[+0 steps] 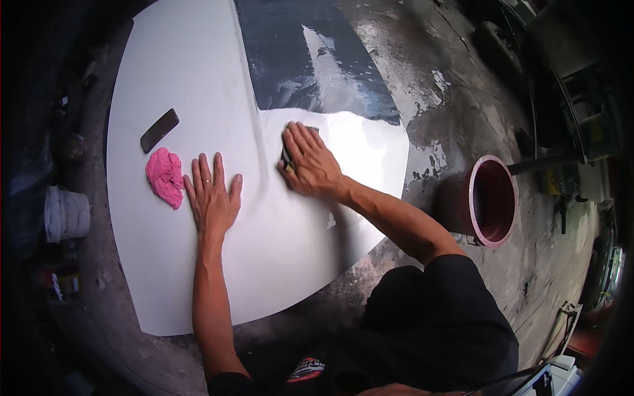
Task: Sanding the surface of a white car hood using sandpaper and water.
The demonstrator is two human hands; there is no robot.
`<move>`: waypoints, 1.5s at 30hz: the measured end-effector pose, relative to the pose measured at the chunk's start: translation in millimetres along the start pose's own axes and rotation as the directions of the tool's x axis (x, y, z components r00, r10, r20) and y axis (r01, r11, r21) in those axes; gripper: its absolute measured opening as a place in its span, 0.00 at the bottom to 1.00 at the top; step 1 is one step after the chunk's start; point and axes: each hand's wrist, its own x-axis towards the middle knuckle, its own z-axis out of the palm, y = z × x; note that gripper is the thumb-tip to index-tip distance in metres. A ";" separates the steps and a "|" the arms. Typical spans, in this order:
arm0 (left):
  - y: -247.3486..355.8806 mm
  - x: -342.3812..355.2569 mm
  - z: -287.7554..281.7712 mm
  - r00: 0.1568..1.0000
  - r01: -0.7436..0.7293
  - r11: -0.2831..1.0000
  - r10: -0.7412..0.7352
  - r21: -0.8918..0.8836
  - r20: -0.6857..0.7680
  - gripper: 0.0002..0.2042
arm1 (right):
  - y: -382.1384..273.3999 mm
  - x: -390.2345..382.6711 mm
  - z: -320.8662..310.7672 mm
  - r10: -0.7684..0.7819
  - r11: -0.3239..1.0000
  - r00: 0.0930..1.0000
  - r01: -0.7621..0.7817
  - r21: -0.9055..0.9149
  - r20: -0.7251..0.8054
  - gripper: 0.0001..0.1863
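A large white car-body panel (277, 257), perhaps a hood, lies before me with a wet dark grey area (277, 63) at its far right. My right hand (312, 162) presses a dark pad (285, 157) against the white surface just below that grey area. Most of the pad is hidden under the palm and fingers, so its exact kind is unclear. Flat on the panel's left half rests my left hand (216, 198), fingers spread and holding nothing. Close beside it sits a crumpled pink cloth (165, 177), and beyond that lies a dark oblong block (160, 131).
On the stained, partly wet concrete floor (422, 158), a reddish bucket (456, 204) stands right of the panel. A whitish tub (67, 214) is at the left. Dark equipment and a long bar (545, 163) crowd the right side.
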 end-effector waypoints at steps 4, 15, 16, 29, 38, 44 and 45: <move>-0.1 -1.1 2.0 1.000 -0.009 0.999 0.007 0.048 0.029 0.32 | -1.8 -7.8 -2.9 -0.310 0.950 0.945 0.303 0.078 0.108 0.42; -0.7 -3.0 5.6 0.999 0.000 0.998 -0.003 0.067 0.047 0.31 | 16.1 -29.0 -6.6 -0.283 0.956 0.959 0.281 0.085 0.012 0.39; -0.4 -1.7 5.3 0.999 -0.030 0.998 0.031 0.063 -0.013 0.31 | 39.6 -16.4 -4.4 -0.147 0.989 0.989 0.147 -0.012 -0.018 0.39; 0.1 0.2 2.9 0.995 0.019 0.995 -0.028 0.096 0.091 0.32 | 124.5 -47.3 -8.8 0.411 0.911 0.906 -0.404 0.083 -0.102 0.38; -1.8 2.3 7.1 0.994 0.008 0.994 -0.020 0.110 0.110 0.32 | 111.3 -120.5 -7.4 0.200 0.980 0.976 -0.199 -0.022 0.083 0.42; -1.7 1.8 8.2 0.994 0.025 0.993 -0.037 0.118 0.100 0.32 | 102.7 -124.7 -6.0 0.430 0.902 0.899 -0.426 0.064 -0.082 0.39; -1.3 1.4 8.0 0.995 0.022 0.992 -0.033 0.124 0.095 0.32 | 72.8 -140.5 -4.2 0.212 0.977 0.977 -0.212 0.009 0.002 0.38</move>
